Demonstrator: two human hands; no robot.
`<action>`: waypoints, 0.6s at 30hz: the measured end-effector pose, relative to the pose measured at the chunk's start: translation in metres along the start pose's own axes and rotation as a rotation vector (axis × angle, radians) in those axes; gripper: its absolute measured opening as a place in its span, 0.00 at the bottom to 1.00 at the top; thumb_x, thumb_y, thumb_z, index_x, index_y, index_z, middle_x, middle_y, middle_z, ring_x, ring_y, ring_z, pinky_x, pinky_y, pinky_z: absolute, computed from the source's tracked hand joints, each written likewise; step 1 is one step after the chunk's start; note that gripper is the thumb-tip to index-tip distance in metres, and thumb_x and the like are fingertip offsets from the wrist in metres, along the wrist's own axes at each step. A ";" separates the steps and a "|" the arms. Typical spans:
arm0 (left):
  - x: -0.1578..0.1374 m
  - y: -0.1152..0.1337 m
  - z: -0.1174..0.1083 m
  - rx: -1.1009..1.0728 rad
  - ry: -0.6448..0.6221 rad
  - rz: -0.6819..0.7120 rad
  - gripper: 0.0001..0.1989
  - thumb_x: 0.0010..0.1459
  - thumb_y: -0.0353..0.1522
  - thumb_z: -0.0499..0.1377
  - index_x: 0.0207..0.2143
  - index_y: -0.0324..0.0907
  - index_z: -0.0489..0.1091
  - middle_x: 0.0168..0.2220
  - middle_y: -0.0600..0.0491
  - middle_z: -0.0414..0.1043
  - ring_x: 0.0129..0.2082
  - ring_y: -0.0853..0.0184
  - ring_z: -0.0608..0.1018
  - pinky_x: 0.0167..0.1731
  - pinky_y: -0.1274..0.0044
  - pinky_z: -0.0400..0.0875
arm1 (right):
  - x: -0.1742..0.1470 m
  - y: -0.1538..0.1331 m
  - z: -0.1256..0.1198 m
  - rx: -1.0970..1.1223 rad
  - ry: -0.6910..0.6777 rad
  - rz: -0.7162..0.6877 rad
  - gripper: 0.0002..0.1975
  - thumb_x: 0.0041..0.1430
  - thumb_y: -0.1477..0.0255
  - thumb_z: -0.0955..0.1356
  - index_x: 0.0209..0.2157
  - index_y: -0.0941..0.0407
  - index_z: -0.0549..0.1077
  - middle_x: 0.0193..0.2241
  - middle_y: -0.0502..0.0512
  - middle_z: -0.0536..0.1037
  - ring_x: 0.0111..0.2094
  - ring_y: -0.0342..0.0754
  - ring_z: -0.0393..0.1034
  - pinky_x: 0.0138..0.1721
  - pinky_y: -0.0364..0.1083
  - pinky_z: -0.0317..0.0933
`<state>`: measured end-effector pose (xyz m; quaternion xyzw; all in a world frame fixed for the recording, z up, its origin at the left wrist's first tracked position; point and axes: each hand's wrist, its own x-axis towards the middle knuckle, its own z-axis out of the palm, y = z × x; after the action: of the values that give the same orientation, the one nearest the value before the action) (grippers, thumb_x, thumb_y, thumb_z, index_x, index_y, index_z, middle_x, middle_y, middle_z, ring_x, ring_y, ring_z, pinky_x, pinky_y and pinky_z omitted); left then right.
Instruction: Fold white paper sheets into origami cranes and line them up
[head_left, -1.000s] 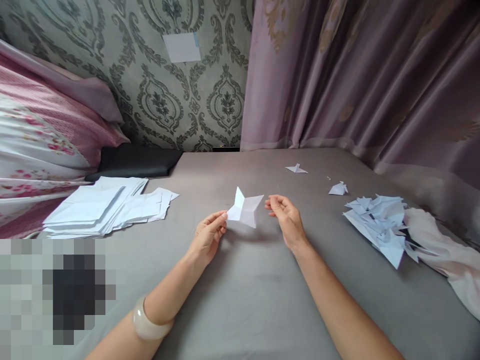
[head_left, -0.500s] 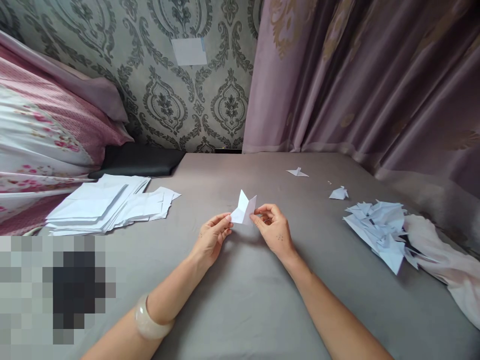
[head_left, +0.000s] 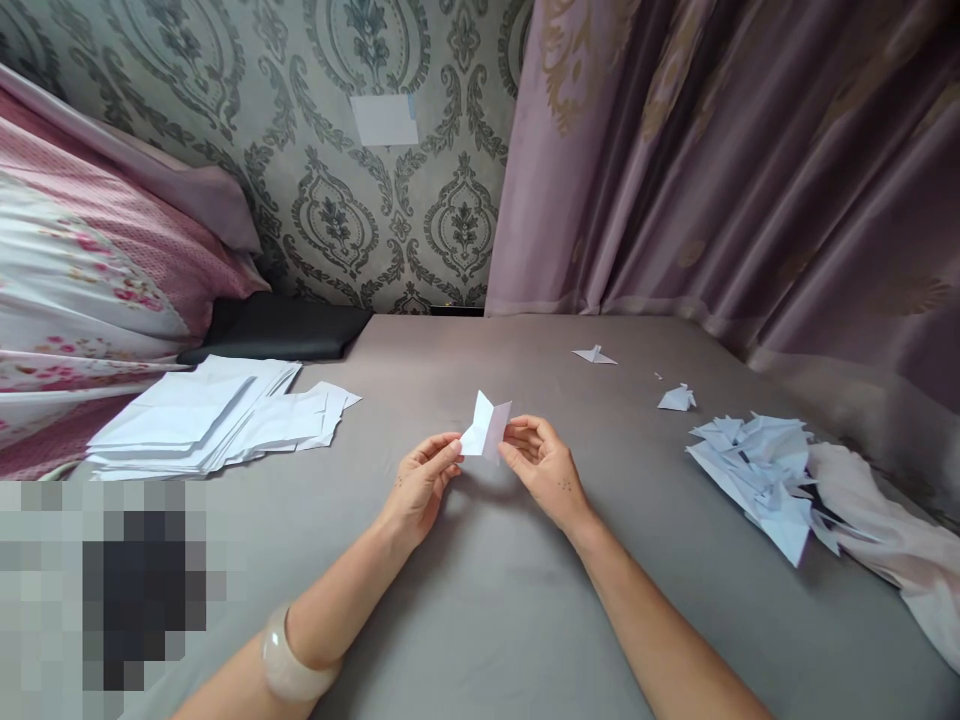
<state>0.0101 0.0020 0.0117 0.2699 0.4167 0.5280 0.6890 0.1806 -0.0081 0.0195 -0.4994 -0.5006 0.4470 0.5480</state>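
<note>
A small folded white paper point(head_left: 478, 438) with two upright points is held between my hands, above the middle of the grey sheet. My left hand point(head_left: 426, 482) pinches its left edge between thumb and fingers, and a pale bangle circles that forearm. On the other side, my right hand point(head_left: 546, 465) grips the right flap, its thumb in front and the fingers behind. A crease runs down the paper between its lighter left face and shaded right face. The lower back of the paper is hard to make out.
A stack of white paper sheets point(head_left: 180, 415) lies at left, before a black folded item point(head_left: 277, 328). To the right is a heap of folded papers point(head_left: 757, 470) beside pale cloth point(head_left: 862, 510). Two folded paper pieces point(head_left: 677, 398) lie farther back, near the curtain point(head_left: 637, 170).
My right fingers have shifted slightly on the right flap, with the thumb a little lower. Both hands still hold the folded paper. The whole view has tipped up slightly.
</note>
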 end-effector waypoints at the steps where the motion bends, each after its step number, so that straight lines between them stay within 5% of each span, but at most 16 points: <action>1: 0.000 0.000 0.000 0.003 -0.002 -0.005 0.13 0.43 0.32 0.70 0.33 0.38 0.75 0.32 0.54 0.71 0.30 0.76 0.71 0.31 0.83 0.67 | 0.000 0.002 0.001 0.026 0.003 0.013 0.20 0.47 0.67 0.72 0.42 0.54 0.65 0.41 0.57 0.76 0.45 0.49 0.72 0.46 0.48 0.66; 9: -0.001 0.001 0.001 0.087 -0.052 -0.031 0.14 0.45 0.34 0.69 0.35 0.41 0.75 0.37 0.55 0.72 0.34 0.74 0.72 0.33 0.83 0.66 | 0.001 0.002 0.001 0.194 -0.018 0.085 0.23 0.46 0.69 0.72 0.44 0.53 0.63 0.38 0.55 0.79 0.39 0.48 0.75 0.44 0.49 0.67; 18: -0.004 0.006 0.002 0.207 -0.059 0.101 0.15 0.44 0.37 0.68 0.35 0.41 0.73 0.34 0.53 0.75 0.35 0.70 0.74 0.38 0.80 0.64 | -0.001 -0.005 -0.004 -0.008 -0.051 0.049 0.19 0.49 0.67 0.70 0.44 0.53 0.66 0.34 0.54 0.79 0.37 0.48 0.75 0.43 0.49 0.67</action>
<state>0.0084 0.0001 0.0187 0.3758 0.4346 0.5079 0.6418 0.1846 -0.0102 0.0241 -0.5020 -0.5039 0.4709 0.5219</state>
